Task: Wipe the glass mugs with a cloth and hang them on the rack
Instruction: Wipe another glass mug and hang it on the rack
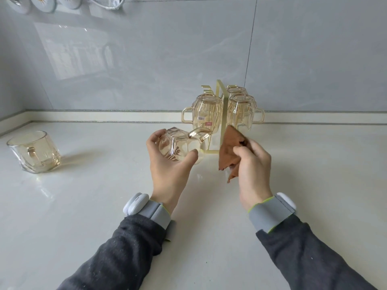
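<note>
Bare countertop point(100, 206) runs wide between the lone mug point(34, 151) at far left and the left hand point(167, 166), and again to the right of the rack point(224, 109). The rack stands near the back ledge point(104, 116) and wall point(146, 59), which close off the far side. Three hung mugs point(207, 111) crowd it, handles jutting out to both sides. Bare hooks point(206, 90) at its upper left lie open from above. In front, the held mug point(178, 143) in the left hand blocks the rack's left side, while the right hand point(253, 164) and cloth point(229, 151) screen the right.
</note>
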